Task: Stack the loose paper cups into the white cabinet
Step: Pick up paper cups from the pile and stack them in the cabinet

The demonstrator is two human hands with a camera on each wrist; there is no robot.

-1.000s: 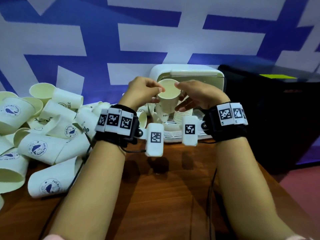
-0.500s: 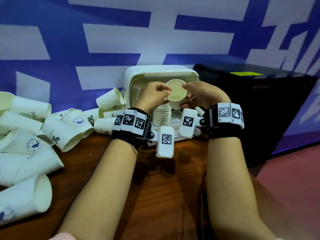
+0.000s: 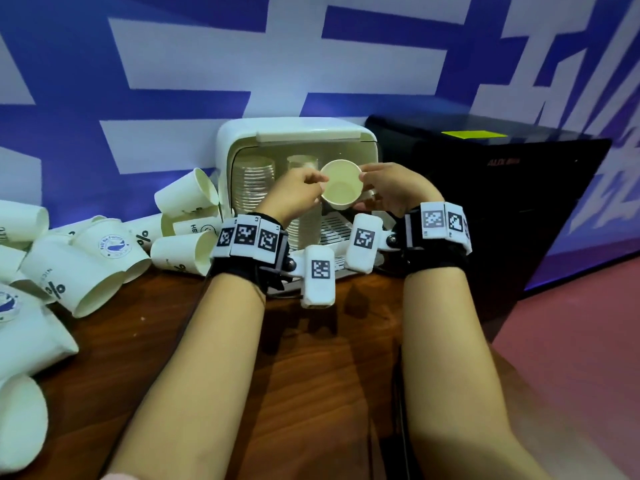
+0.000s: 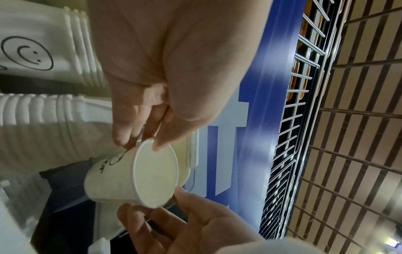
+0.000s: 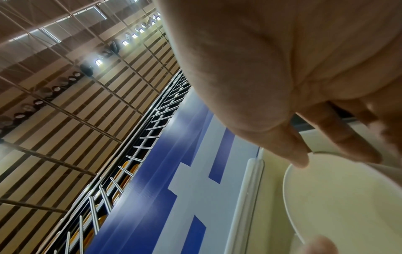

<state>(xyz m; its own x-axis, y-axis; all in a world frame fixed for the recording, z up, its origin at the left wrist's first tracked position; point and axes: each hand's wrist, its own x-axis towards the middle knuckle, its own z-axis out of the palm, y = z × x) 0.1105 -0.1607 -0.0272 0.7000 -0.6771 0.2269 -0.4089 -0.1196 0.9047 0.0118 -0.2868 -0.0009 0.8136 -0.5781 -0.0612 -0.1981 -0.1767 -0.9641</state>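
Wooden table [image 3: 311,393] — blue-white wall [image 3: 173,64] behind.

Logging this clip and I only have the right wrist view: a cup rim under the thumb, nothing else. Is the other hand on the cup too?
Observer: Yes, the left hand pinches the paper cup at its rim; the right hand holds the opposite side.
Operator: Is it inside the cabinet yet?
Observer: No, it is held in front of the open white cabinet.
Operator: Anything stored already?
Observer: Nested stacks stand inside.
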